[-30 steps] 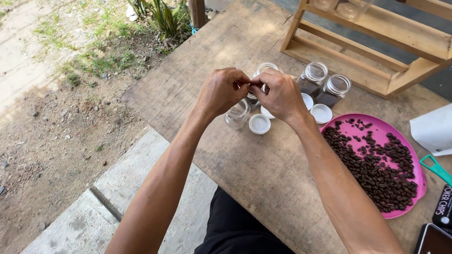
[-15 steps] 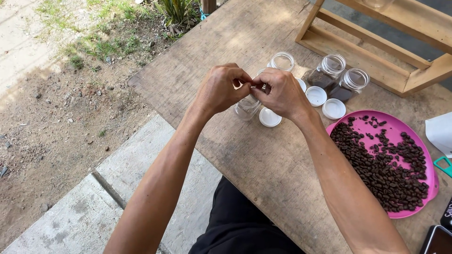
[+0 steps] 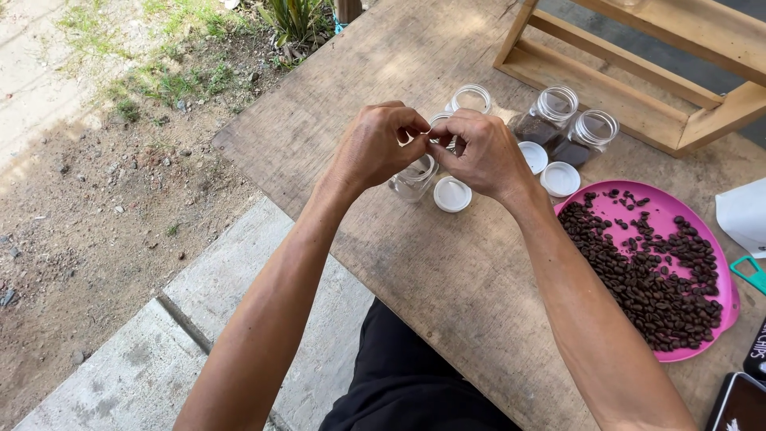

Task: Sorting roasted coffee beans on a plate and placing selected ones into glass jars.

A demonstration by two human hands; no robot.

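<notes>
My left hand (image 3: 373,148) and my right hand (image 3: 481,152) meet fingertip to fingertip over the wooden table (image 3: 447,271). Both pinch something small between thumbs and forefingers; the fingers hide what it is. Right under them stands a small clear jar (image 3: 411,182) without a lid, and a white lid (image 3: 452,194) lies beside it. An empty clear jar (image 3: 471,97) stands behind the hands. To the right, two open jars (image 3: 552,112) (image 3: 592,132) hold some coffee beans, with two white lids (image 3: 533,156) (image 3: 560,179) in front of them.
A pink tray (image 3: 724,271) with many coffee beans (image 3: 638,263) lies at the right. A wooden rack (image 3: 638,76) stands at the back. At the right edge are a white bag (image 3: 744,214), a teal handle (image 3: 752,273) and a dark flat device (image 3: 738,405). Dirt ground and a concrete step lie to the left.
My hands stay pinched together over the jar with only slight finger movement. The view has shifted a little; the jars, lids and tray have not moved.
</notes>
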